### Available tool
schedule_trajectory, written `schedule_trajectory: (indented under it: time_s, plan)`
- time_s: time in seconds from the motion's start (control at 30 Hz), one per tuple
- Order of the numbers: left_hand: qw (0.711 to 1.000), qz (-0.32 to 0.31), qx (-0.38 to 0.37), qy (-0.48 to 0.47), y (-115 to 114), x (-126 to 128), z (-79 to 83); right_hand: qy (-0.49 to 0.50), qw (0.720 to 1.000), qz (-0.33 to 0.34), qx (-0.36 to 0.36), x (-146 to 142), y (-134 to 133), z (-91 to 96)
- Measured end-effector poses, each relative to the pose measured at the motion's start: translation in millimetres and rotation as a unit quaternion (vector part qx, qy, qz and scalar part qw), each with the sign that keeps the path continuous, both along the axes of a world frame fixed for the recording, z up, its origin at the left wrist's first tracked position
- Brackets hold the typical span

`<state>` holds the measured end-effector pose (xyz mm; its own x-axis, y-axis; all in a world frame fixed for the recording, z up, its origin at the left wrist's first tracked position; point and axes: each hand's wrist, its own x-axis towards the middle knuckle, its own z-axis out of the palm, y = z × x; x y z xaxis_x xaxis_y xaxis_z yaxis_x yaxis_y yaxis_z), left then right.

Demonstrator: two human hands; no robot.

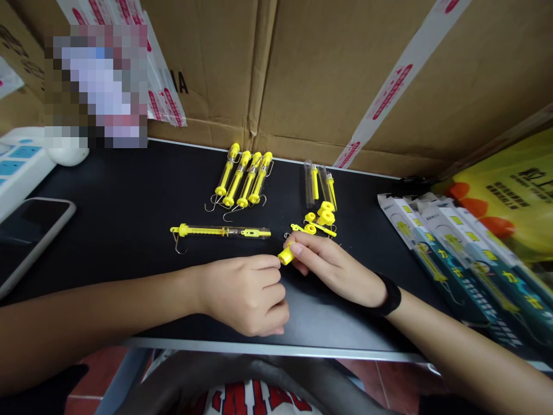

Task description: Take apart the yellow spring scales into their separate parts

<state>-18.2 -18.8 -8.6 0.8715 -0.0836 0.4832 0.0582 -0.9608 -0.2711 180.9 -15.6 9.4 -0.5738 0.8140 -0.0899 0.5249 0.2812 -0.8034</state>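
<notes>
Holding a yellow cylindrical piece [286, 256] in the right hand [339, 270]

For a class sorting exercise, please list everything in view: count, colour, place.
Spring scales: four, yellow and clear, back centre
Separate spring scale: one, yellow and clear, centre
Tubes: two, clear, right of scales
Rods: two, yellow and silvery, by tubes
Loose parts: several, yellow, before tubes
Held piece: one, yellow, centre
Packages: several, white and green, right
Bag: one, yellow, far right
Phone: one, black and white, left
Power strip: one, white, left
Rounded object: one, white, left
Cardboard: count unclear, brown, behind
Tape: several, white and red, on cardboard
Table: one, black, beneath
Floor tiles: several, red, below
Shirt: one, white and red, bottom
Wristband: one, black, right
Left hand: one, bare, front centre
Right hand: one, bare, holding piece
</notes>
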Motion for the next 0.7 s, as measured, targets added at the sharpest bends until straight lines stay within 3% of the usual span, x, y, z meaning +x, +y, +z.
schedule_trajectory:
  time_s: [0.1,0.2,0.3,0.37,0.5,0.7]
  plan:
    - [0.999,0.020,0.006,-0.035,1,-1,3.8,0.010,1.000,-0.004,-0.008,0,1,0.5]
    - [0.990,0.114,-0.006,-0.079,5,-5,7.4,0.025,0.999,-0.009,-0.020,0,1,0.4]
    - [0.970,0.219,-0.072,-0.072,10,-7,7.4,0.029,0.999,-0.015,-0.018,0,1,0.1]
    - [0.955,0.256,-0.141,-0.057,12,-8,5.9,0.025,1.000,-0.018,-0.003,0,0,-0.1]
    - [0.922,0.285,-0.259,-0.045,13,-7,4.1,0.024,0.999,-0.027,0.022,0,-2,-0.6]
    - [0.895,0.278,-0.348,-0.039,13,-5,4.1,0.038,0.998,-0.038,0.020,1,-2,-2.2]
